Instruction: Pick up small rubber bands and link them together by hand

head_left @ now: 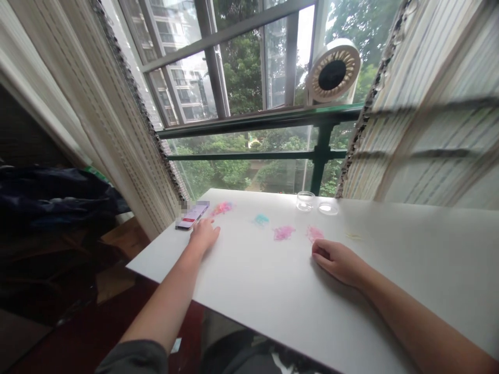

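Observation:
My left hand (205,235) rests on the white table (253,280) just beside a phone (192,215), its thumb apart from the fingers and nothing visible in it. Just beyond it lies a heap of mixed pink, orange and yellow bits (223,209), which look like tiny rubber bands. My right hand (338,261) lies on its side, fingers curled into a loose fist, with nothing showing inside. Its knuckles are close to a light pink heap (314,234). Between the hands are a teal heap (261,219) and a magenta heap (284,232). A few pale yellow bits (354,236) lie beyond my right wrist.
A clear round jar (305,201) stands at the table's back edge, next to a clear lid or shallow dish (328,209). Behind are a green railing (249,155), a white round fan (334,72) and curtains (424,130) at both sides. Dark clutter (50,195) fills the left.

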Demonstrator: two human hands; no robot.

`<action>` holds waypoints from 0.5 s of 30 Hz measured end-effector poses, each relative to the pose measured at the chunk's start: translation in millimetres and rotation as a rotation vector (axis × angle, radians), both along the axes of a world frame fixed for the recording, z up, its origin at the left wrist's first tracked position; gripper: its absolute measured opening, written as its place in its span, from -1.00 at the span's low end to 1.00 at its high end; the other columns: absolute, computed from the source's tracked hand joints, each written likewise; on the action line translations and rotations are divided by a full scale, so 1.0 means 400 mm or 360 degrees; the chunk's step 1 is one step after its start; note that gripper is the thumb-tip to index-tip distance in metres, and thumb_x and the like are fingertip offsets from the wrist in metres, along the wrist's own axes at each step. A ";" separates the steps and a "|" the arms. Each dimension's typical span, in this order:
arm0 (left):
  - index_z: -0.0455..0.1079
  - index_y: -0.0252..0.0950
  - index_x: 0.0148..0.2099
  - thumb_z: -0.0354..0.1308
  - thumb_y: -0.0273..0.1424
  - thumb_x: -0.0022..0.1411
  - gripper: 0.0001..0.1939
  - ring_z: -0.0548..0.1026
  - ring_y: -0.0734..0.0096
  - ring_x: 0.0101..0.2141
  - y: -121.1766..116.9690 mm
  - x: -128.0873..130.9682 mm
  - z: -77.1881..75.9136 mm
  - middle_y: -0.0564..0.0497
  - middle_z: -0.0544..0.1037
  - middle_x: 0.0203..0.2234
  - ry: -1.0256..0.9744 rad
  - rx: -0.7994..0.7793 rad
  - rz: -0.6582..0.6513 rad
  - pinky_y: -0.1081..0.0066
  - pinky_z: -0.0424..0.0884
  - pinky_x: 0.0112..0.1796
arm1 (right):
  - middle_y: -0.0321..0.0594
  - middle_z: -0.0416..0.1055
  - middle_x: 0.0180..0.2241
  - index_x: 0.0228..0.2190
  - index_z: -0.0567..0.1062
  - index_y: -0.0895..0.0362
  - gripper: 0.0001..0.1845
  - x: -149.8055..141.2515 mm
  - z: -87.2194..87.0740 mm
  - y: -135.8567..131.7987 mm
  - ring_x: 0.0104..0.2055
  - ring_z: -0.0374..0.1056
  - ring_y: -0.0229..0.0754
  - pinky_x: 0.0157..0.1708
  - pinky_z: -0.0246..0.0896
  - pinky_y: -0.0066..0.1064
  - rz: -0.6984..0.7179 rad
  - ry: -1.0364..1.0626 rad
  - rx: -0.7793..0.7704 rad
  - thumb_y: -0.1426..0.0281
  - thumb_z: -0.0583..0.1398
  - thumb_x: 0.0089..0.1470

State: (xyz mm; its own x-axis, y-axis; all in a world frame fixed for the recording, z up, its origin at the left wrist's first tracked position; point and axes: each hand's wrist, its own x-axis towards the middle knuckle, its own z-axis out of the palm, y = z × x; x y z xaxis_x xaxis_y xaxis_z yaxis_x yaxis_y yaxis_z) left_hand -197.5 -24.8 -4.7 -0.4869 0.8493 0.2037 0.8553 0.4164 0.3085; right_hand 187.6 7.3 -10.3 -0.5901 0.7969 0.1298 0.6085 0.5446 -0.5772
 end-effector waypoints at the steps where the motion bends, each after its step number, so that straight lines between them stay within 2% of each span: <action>1: 0.33 -0.34 -0.02 0.05 -0.25 0.06 -0.56 0.18 0.05 0.09 -0.017 -0.017 -0.013 -0.20 0.32 0.03 0.0067 -0.0031 0.0070 0.21 0.11 0.06 | -0.31 0.28 -0.60 -0.53 0.31 0.13 -0.88 0.000 -0.001 0.001 -0.54 0.14 -0.26 -0.53 -0.03 -0.45 0.0005 -0.0008 -0.0002 0.35 0.05 -0.05; 4: 0.28 -0.35 0.03 -0.01 -0.16 0.09 -0.48 0.14 0.07 0.11 -0.053 -0.036 -0.042 -0.18 0.26 0.08 0.0125 -0.0087 0.0154 0.23 0.08 0.08 | -0.32 0.27 -0.61 -0.54 0.30 0.12 -0.86 0.002 -0.003 0.002 -0.54 0.14 -0.26 -0.53 -0.04 -0.45 0.0013 -0.0042 0.0010 0.34 0.04 -0.03; 6: 0.27 -0.34 0.05 -0.03 -0.13 0.09 -0.46 0.13 0.08 0.12 -0.059 -0.030 -0.048 -0.18 0.24 0.10 0.0111 -0.0101 0.0174 0.20 0.09 0.07 | -0.31 0.27 -0.61 -0.54 0.30 0.12 -0.85 0.002 -0.002 0.002 -0.54 0.15 -0.25 -0.53 -0.03 -0.45 0.0015 -0.0064 0.0019 0.34 0.03 -0.02; 9: 0.28 -0.28 0.04 -0.02 -0.11 0.07 -0.47 0.08 0.06 0.13 -0.042 -0.014 -0.039 -0.14 0.23 0.10 0.0102 -0.0108 0.0150 0.18 0.10 0.05 | -0.30 0.29 -0.59 -0.53 0.31 0.12 -0.85 0.002 0.000 0.001 -0.53 0.16 -0.24 -0.52 -0.01 -0.44 0.0016 -0.0081 0.0012 0.33 0.02 -0.02; 15: 0.25 -0.26 0.09 0.00 -0.08 0.05 -0.41 0.14 0.02 0.09 0.021 -0.006 -0.023 -0.15 0.21 0.12 0.0148 -0.0134 -0.0019 0.16 0.08 0.05 | -0.28 0.31 -0.58 -0.53 0.31 0.12 -0.85 0.000 0.002 0.000 -0.52 0.17 -0.23 -0.50 0.01 -0.43 0.0023 -0.0055 0.0006 0.32 0.03 -0.04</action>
